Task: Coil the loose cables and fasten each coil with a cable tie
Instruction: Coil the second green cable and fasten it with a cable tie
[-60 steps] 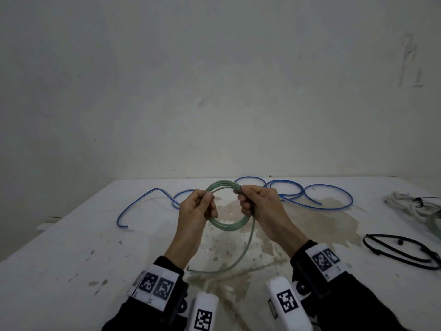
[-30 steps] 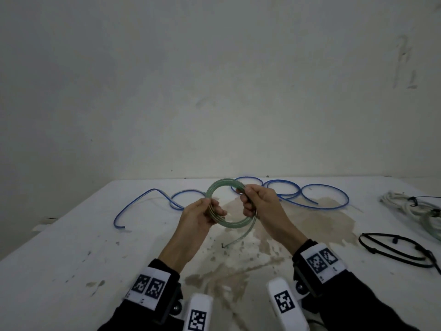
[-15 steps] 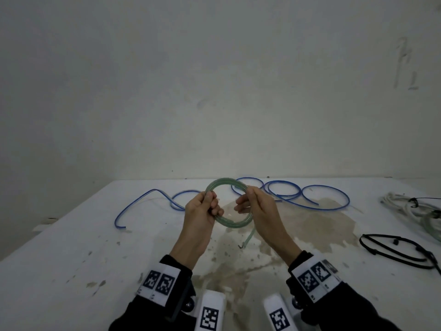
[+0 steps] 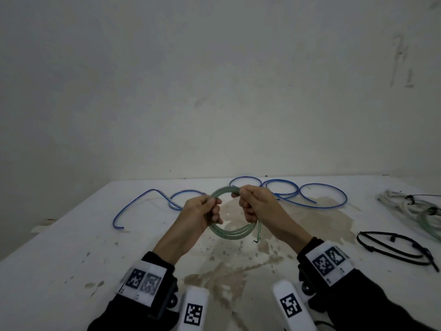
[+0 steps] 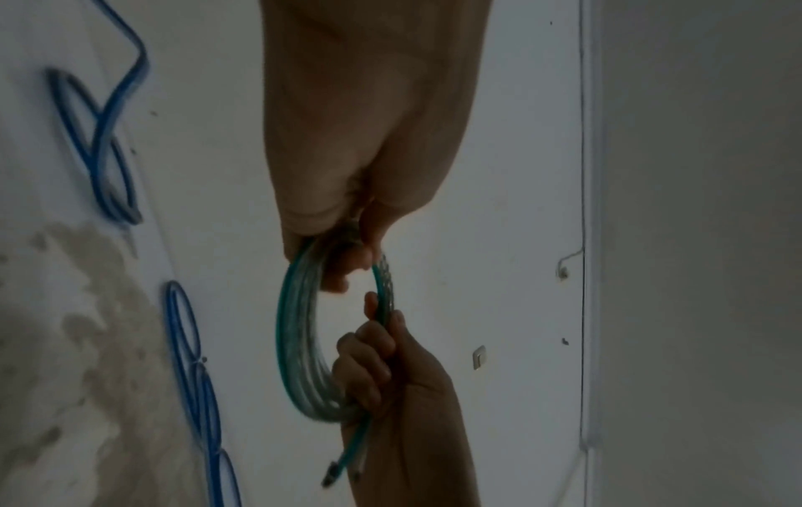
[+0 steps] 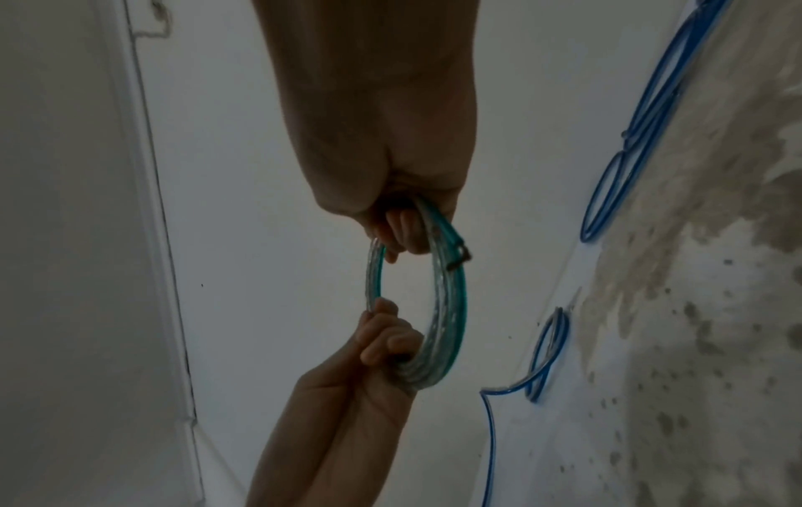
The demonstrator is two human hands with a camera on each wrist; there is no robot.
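Observation:
A green translucent cable (image 4: 229, 231) is wound into a round coil held above the table. My left hand (image 4: 207, 212) grips the coil's left side, fingers curled round the strands (image 5: 299, 326). On the right side my right hand (image 4: 250, 206) grips it too, and two short cable ends (image 4: 258, 235) hang below that fist. The right wrist view shows the coil (image 6: 447, 308) with both ends (image 6: 460, 257) poking out beside my fingers. Black cable ties (image 4: 393, 247) lie on the table to the right.
A loose blue cable (image 4: 286, 192) snakes across the far part of the white, stained table (image 4: 71, 259). At the far right edge lie a white cable bundle (image 4: 401, 204) and another green coil (image 4: 429, 223). A bare wall stands behind.
The long loose tail of the green cable has been wound into the coil; only short ends hang now. Both hands stayed at the coil's sides, shifting their grip.

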